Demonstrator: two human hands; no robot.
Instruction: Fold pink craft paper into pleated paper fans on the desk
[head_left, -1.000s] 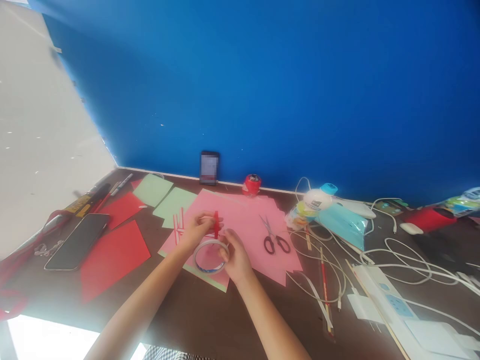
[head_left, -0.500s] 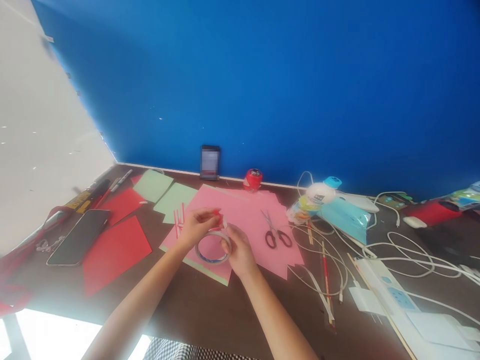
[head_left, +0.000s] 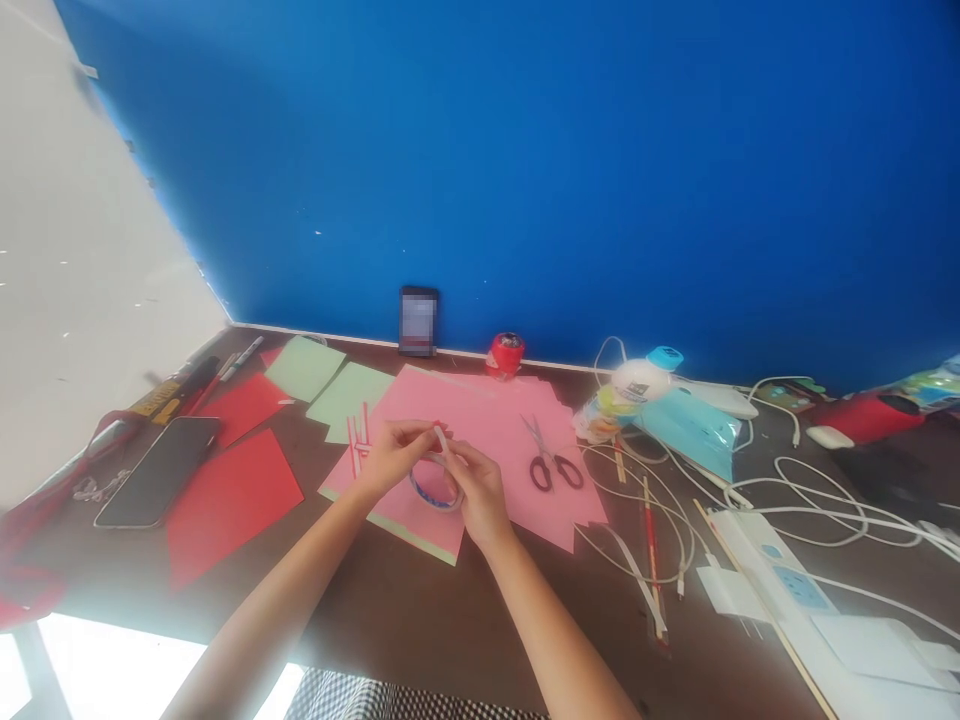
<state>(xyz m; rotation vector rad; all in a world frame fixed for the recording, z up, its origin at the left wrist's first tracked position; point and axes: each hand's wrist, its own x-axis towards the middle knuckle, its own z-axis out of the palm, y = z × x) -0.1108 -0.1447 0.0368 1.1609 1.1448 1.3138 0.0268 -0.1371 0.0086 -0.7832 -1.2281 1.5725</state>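
Observation:
Both my hands meet over the pink paper sheets (head_left: 487,425) on the brown table. My right hand (head_left: 474,487) holds a roll of tape (head_left: 433,490) upright by its rim. My left hand (head_left: 390,452) pinches at the top of the roll, where a white strip of tape (head_left: 444,442) sticks up; a small red piece shows faintly at its fingertips. Thin red paper strips (head_left: 358,438) lie just left of my left hand. Black-handled scissors (head_left: 551,462) lie on the pink paper to the right.
Red paper sheets (head_left: 229,495), a dark phone (head_left: 159,470) and pale green sheets (head_left: 330,385) lie at left. White cables (head_left: 795,500), a power strip (head_left: 780,590) and a blue tissue pack (head_left: 694,430) crowd the right. A small red container (head_left: 505,355) stands by the blue wall.
The roll has been tipped more upright and brought between both hands. The red piece, held up clearly a second ago, is now mostly hidden in the left fingers. The camera has tilted slightly.

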